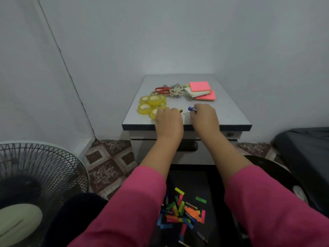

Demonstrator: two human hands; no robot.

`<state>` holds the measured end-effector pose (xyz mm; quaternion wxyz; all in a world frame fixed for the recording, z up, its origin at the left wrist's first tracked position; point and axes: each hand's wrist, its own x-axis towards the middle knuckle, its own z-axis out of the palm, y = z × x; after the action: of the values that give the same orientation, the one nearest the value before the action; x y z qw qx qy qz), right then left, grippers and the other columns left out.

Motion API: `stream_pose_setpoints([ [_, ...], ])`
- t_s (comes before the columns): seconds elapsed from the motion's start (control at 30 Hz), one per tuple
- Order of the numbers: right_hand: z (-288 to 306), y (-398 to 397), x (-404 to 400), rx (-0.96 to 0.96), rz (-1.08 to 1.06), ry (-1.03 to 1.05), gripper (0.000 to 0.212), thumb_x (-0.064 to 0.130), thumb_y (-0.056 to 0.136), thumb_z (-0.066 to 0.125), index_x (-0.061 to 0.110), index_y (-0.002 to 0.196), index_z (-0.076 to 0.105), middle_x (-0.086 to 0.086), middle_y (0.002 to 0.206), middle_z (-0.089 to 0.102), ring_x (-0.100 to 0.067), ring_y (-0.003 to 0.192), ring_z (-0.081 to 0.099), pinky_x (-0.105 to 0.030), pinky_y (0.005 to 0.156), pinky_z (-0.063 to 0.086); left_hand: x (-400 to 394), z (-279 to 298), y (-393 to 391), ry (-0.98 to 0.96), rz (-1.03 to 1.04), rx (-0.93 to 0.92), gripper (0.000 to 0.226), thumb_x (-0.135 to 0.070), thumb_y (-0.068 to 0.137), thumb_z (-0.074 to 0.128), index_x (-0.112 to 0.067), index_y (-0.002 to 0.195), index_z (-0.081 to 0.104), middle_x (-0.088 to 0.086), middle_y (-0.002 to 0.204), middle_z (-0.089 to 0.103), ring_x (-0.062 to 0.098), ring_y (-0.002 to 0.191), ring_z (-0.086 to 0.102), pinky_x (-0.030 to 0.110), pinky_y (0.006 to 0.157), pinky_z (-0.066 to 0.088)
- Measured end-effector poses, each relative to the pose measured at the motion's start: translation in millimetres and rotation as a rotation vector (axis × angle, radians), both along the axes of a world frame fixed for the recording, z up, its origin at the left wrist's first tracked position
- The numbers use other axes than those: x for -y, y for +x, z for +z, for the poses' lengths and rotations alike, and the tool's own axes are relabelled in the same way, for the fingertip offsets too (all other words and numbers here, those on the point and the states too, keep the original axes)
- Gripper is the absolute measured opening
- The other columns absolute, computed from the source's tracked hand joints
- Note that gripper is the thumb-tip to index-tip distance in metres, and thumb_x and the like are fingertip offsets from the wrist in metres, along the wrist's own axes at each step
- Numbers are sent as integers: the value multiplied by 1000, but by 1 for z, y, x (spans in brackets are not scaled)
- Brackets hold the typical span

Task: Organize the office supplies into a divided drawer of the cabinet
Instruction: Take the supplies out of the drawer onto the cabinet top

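On top of the grey cabinet (222, 111), both hands worked near the front edge; the left hand (168, 121) curled its fingers round a small battery-like object (180, 110), its gold tip poking out; the right hand (204, 117) grasped a blue pen (192, 109); yellow tape rolls (151, 104) sat just beside the left hand; red scissors (162, 90) and pink sticky-note pads (200, 90) lay farther back; the drawer front (204, 154) below looked closed; coloured paper flags (181, 211) lay scattered low, between the pink sleeves (135, 207).
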<state>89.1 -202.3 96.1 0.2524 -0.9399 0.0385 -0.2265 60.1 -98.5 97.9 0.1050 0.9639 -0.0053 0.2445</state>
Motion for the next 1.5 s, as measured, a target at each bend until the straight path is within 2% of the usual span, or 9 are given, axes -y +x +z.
stream_pose_setpoints([
  [0.17,-3,14,0,-92,9,-92,17,11,94,49,0,89,62,-11,92,45,-32,97,52,-31,66,35,10,3,17,76,3,-123,22,-7,95,47,-6,115,58,14,120,50,27,112,45,30,82,41],
  [0.3,-9,10,3,-112,117,-83,23,16,96,49,0,107,61,-18,116,50,-33,112,46,-32,82,41,10,-7,23,24,-49,-112,30,-11,98,41,0,126,47,15,125,43,27,112,44,27,87,38],
  [0.4,-4,2,9,-111,157,35,24,20,96,51,0,108,59,-17,121,48,-32,115,44,-29,81,36,5,-10,15,-13,-140,-15,32,-15,100,42,3,127,43,16,124,45,27,112,45,30,90,38],
  [0.6,-4,-14,19,-93,241,118,33,14,92,58,5,124,61,-10,125,54,-20,112,51,-13,81,28,-7,-14,5,-93,-197,5,28,2,91,46,-2,115,59,13,109,53,25,93,50,29,66,35],
  [0.8,-10,-6,15,-33,180,138,24,21,88,66,7,107,71,-10,110,58,-10,89,48,-17,71,32,-10,-12,15,-177,-198,15,18,-12,95,52,-7,102,67,10,97,58,23,84,53,30,64,36],
  [1.03,-5,0,4,-6,101,292,45,40,92,60,7,123,61,-12,122,50,-23,108,54,-23,83,36,-11,-15,13,-273,-182,38,11,-17,94,55,-9,98,61,7,92,57,19,78,47,31,62,35],
  [1.17,-4,-9,15,-96,207,316,44,21,92,57,15,136,52,-8,133,47,-18,115,52,-23,90,37,-12,-17,13,-263,-198,71,10,-16,94,55,-9,98,61,8,90,57,21,78,49,31,61,34],
  [1.37,-2,-13,20,-75,256,221,37,13,89,62,16,126,61,-5,126,55,-11,103,53,-19,87,38,-12,-10,20,-261,-203,0,15,-19,97,51,-9,92,62,6,89,59,20,78,50,31,62,37],
  [1.5,0,-9,18,-81,335,123,45,18,92,60,22,136,52,-3,146,41,-16,131,39,-25,105,29,-30,0,25,-322,-158,195,24,-8,95,47,-10,105,68,7,102,65,23,95,58,30,74,46],
])
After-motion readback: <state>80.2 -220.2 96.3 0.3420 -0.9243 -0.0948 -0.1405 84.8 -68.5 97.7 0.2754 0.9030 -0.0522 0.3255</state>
